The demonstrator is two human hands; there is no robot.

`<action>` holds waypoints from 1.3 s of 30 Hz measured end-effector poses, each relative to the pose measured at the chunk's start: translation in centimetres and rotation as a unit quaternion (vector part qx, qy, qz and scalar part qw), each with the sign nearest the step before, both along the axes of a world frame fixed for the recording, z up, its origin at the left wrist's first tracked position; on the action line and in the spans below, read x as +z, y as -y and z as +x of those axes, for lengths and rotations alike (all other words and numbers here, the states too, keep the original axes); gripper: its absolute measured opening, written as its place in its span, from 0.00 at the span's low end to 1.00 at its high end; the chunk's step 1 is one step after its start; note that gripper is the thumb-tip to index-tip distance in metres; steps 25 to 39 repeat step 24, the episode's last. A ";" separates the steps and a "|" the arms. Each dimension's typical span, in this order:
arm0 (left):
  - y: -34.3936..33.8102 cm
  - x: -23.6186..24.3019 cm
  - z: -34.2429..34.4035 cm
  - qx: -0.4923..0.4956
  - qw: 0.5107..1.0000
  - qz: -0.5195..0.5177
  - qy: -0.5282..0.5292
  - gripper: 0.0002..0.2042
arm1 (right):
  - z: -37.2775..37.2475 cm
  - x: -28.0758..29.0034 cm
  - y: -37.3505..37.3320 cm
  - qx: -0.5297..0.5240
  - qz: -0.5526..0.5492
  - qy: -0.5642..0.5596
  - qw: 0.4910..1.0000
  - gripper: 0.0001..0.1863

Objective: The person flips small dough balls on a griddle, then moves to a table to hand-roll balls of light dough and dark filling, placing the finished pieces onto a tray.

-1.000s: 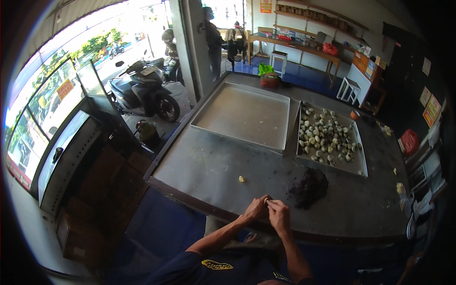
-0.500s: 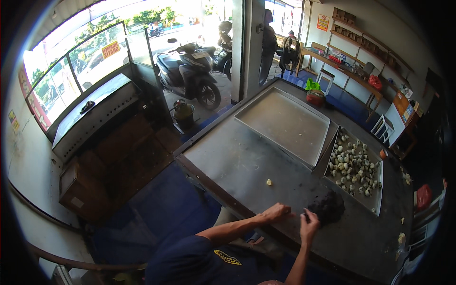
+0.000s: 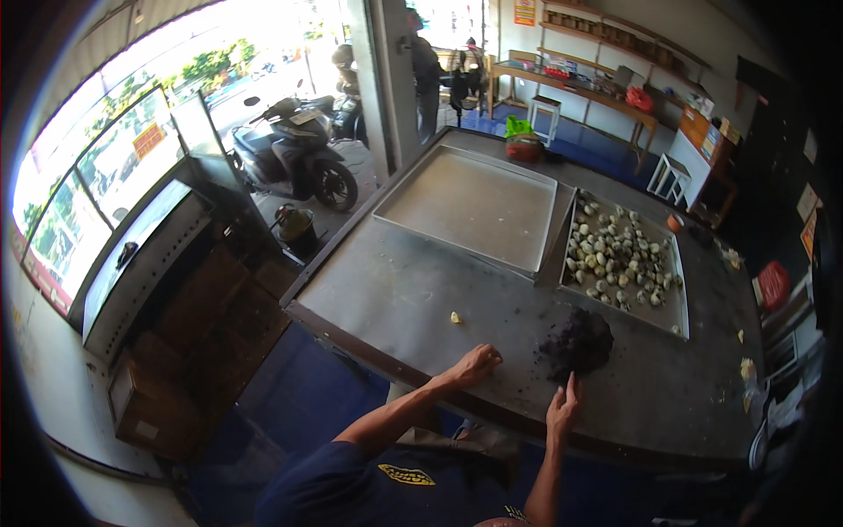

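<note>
A loose heap of dark, crumbly stuff (image 3: 577, 344) lies near the front of the metal-topped table (image 3: 378, 277), with crumbs scattered to its left. My right hand (image 3: 564, 409) is at the heap's near edge, fingers stretched out and pointing at it. To the left, my left hand (image 3: 477, 364) rests over the table with its fingers curled in; whether anything is inside them is hidden. A small pale-yellow lump (image 3: 456, 317) lies beyond my left hand. Past the heap, a shallow metal tray (image 3: 625, 314) holds many round, whitish pieces (image 3: 606, 255) with dark smudges.
A larger flat tray (image 3: 465, 204) lies at the back of the table. Beyond it sit a red and green bag (image 3: 523, 146) and an orange round object (image 3: 674, 223). Pale scraps (image 3: 731, 258) lie along the right edge. A motorbike (image 3: 294, 154) is parked outside.
My hands, close together before with the right one pinched, have moved apart. The right hand's fingers are now extended by the dark heap. The whole view has shifted, moving the scene leftward.
</note>
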State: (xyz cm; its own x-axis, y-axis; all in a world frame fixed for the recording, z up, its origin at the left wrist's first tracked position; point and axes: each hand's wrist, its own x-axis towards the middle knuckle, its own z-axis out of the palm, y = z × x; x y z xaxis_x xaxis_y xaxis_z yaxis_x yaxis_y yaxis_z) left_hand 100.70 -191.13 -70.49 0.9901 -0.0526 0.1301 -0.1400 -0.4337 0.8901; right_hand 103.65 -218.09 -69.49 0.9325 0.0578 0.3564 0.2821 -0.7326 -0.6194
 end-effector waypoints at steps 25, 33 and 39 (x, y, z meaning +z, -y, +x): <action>0.7 4.8 7.1 0.174 0.886 0.427 0.049 0.15 | 3.3 1.0 -2.2 -0.071 -0.062 -0.031 0.995 0.24; 0.7 4.8 7.1 0.174 0.886 0.427 0.049 0.15 | 3.3 1.0 -2.2 -0.071 -0.062 -0.031 0.995 0.24; 0.7 4.8 7.1 0.174 0.886 0.427 0.049 0.15 | 3.3 1.0 -2.2 -0.071 -0.062 -0.031 0.995 0.24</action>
